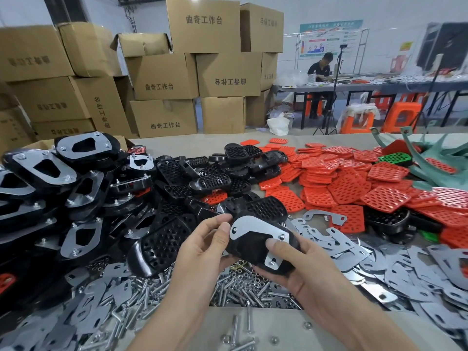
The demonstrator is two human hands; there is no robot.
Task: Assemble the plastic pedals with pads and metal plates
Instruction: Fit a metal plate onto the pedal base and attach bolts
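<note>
Black moulded assembled pedals (50,186), each capped with a flat grey plate bolted at its corners, are heaped at far left. Beside them lie bare pedals (164,244), glossy, with perforated faces. At centre the left hand (202,249) grips the held pedal (249,249) at its left end, thumb on the curved metal plate (250,221) seated on it. At its right end the right hand (296,272) grips it, thumb pressed beside a bolt hole and fingers curled beneath. It sits between both hands, above steel bolts and nuts (240,287) scattered on the tabletop (273,323). Further right are loose stamped plates (392,269), then red perforated pads (349,188).
</note>
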